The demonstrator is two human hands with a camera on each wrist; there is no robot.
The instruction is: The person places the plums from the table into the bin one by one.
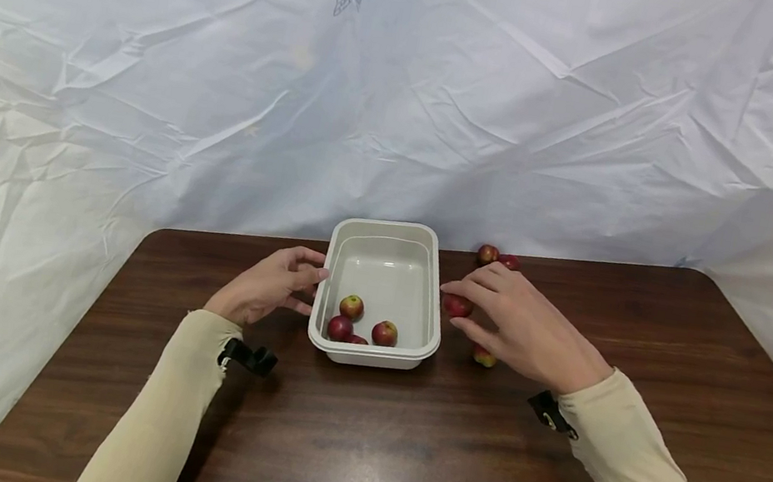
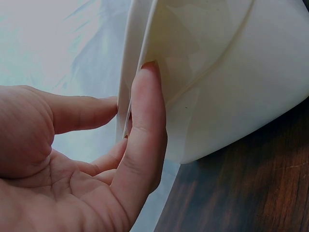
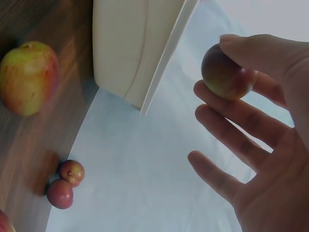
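A white plastic container [image 1: 384,274] stands near the far edge of the table, with several small red and yellow apples [image 1: 384,333] at its near end. My left hand [image 1: 277,283] pinches the container's left rim [image 2: 126,63], the thumb on one side and the fingers under the lip. Just beyond the opposite side, my right hand [image 1: 521,321] holds a small red apple [image 3: 227,72] between thumb and fingers, raised off the table. Its other fingers are spread, as the right wrist view shows.
Two more apples [image 1: 487,254] lie behind the right hand at the table's far edge. Another yellow-red apple [image 1: 484,357] sits partly hidden beneath that hand. A wrinkled white cloth [image 1: 407,109] hangs behind the dark wooden table [image 1: 355,438].
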